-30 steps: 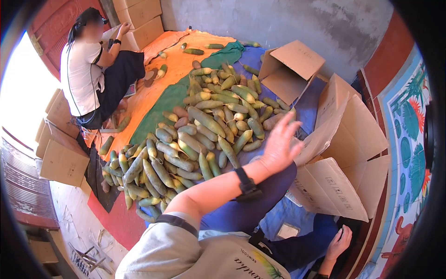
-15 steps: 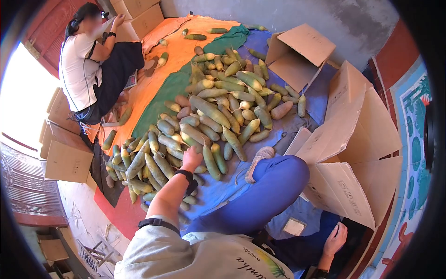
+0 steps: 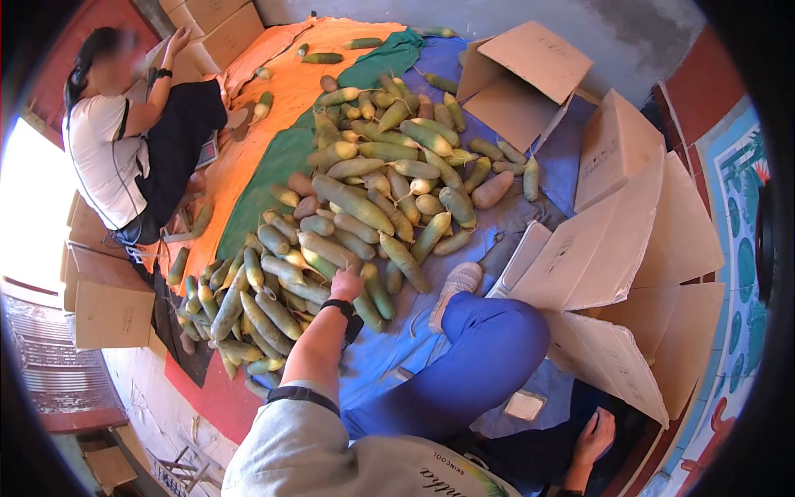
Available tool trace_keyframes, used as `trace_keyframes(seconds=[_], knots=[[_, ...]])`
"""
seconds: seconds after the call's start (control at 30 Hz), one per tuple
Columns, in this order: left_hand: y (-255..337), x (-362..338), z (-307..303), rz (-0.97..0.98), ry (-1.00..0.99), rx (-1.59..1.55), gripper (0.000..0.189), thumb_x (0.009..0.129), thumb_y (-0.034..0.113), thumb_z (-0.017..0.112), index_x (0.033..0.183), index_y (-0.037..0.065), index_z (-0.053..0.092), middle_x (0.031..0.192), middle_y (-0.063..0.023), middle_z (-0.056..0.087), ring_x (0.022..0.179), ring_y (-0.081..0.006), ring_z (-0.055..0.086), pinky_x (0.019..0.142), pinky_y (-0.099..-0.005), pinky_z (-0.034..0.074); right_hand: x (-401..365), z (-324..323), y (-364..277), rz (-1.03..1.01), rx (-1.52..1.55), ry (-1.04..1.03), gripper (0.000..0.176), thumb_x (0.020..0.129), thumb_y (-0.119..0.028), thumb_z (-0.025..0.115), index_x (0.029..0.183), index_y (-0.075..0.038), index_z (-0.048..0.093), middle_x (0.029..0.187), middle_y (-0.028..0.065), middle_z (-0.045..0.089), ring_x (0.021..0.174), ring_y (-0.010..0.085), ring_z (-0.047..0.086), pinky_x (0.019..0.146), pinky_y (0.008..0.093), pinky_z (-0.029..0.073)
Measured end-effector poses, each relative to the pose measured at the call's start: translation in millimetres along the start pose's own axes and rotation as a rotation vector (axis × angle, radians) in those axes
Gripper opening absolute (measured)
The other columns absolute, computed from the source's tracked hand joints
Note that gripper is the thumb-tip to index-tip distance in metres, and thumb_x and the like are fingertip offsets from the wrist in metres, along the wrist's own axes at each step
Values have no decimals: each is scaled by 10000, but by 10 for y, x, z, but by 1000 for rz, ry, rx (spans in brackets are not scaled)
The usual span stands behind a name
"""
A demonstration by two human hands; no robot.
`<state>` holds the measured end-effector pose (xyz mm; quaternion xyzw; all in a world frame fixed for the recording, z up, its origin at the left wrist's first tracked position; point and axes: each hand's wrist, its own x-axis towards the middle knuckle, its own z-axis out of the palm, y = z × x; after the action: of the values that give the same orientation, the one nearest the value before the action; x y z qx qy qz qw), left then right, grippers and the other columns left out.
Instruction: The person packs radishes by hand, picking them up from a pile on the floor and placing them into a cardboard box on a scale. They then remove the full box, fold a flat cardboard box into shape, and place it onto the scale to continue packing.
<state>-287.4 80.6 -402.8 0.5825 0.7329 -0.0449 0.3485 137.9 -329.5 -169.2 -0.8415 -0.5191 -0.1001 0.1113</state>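
Note:
A large heap of long green radishes [image 3: 356,203] lies in front of me, with pale tips and thin root ends. My left hand [image 3: 348,283] reaches into the near side of the heap, its fingers closed at the lower end of a green radish [image 3: 327,248]. Other radishes lie close on both sides of that hand. Off to the lower right, my right hand [image 3: 595,437] rests on my dark-clothed leg, fingers loosely spread and holding nothing. Between my legs on the blue cloth is a small pale rectangular object [image 3: 525,405].
Open cardboard boxes [image 3: 593,250] stand at my right; another box [image 3: 530,79] lies tipped behind the heap. Across the orange sheet [image 3: 257,149] a person [image 3: 124,141] sits low beside a scale [image 3: 209,151]. More boxes [image 3: 114,306] are stacked at the left.
My view has swung a little, so the heap and the other person appear farther left. My left hand has shifted slightly right relative to the heap; my right hand stays on my leg.

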Motion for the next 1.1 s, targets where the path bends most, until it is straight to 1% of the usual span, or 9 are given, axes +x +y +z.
trace_keyframes(seconds=[0.3, 0.5, 0.57, 0.63, 0.73, 0.8, 0.87, 1.03, 1.1], knots=[[22, -4, 79, 9, 10, 104, 450, 775, 284, 572, 1205, 156, 536, 1245, -151, 455, 1098, -298, 514, 926, -368, 424, 69, -56, -94, 6, 5, -6, 121, 808, -5, 506, 918, 12, 553, 855, 173, 560, 766, 337, 552, 702, 396, 445], [56, -179, 60, 187, 133, 419, 319, 789, 249, 584, 1005, 16, 609, 1113, -161, 550, 996, -281, 581, 835, -354, 484, 63, -31, -84, 17, 54, 0, 120, 807, 1, 501, 915, 19, 549, 850, 179, 557, 768, 340, 555, 700, 394, 449], [-94, -121, 132, 303, -13, 598, 258, 806, 213, 555, 969, 30, 635, 1051, -156, 600, 942, -289, 612, 790, -354, 505, 78, -50, -132, 25, 65, 9, 116, 809, 0, 502, 913, 21, 549, 852, 181, 558, 769, 341, 556, 701, 395, 450], [-135, -264, 52, 320, -16, 632, 227, 827, 181, 510, 939, 52, 659, 999, -143, 635, 935, -274, 624, 772, -351, 515, 55, -52, -141, 32, 76, 23, 113, 810, -2, 502, 911, 23, 548, 855, 182, 559, 771, 341, 557, 702, 395, 451], [-69, -510, -162, 340, -234, 753, 238, 779, 196, 594, 969, 69, 662, 1000, -129, 642, 958, -262, 619, 786, -356, 514, 19, -20, -87, 26, 74, 53, 111, 812, -1, 506, 911, 26, 549, 853, 183, 562, 767, 344, 559, 696, 394, 455], [135, -893, -445, 419, -499, 861, 312, 700, 212, 696, 988, 95, 668, 990, -111, 652, 969, -257, 617, 797, -349, 512, -6, -15, -81, 16, 90, 91, 109, 811, 1, 514, 910, 27, 552, 843, 180, 565, 755, 344, 561, 685, 391, 458], [-230, -710, 11, 357, -480, 846, 422, 629, 217, 766, 1017, 92, 658, 1034, -92, 644, 988, -249, 612, 806, -344, 506, -17, -27, -111, 18, 101, 128, 115, 799, 2, 520, 907, 23, 555, 836, 175, 563, 750, 342, 559, 676, 395, 454], [-94, -1149, 113, 355, -457, 904, 350, 755, 259, 646, 1063, 92, 635, 1116, -67, 617, 1009, -228, 606, 801, -352, 503, -91, -10, -95, 39, 131, 211, 109, 783, 2, 540, 888, 17, 564, 820, 169, 567, 739, 339, 560, 659, 397, 453], [-37, -1166, 28, 382, -424, 862, 329, 803, 287, 570, 1045, 74, 640, 1046, -85, 644, 982, -233, 617, 792, -356, 500, -95, -32, -109, 50, 129, 217, 93, 778, 2, 549, 868, 17, 568, 808, 168, 569, 736, 339, 562, 654, 397, 454]])
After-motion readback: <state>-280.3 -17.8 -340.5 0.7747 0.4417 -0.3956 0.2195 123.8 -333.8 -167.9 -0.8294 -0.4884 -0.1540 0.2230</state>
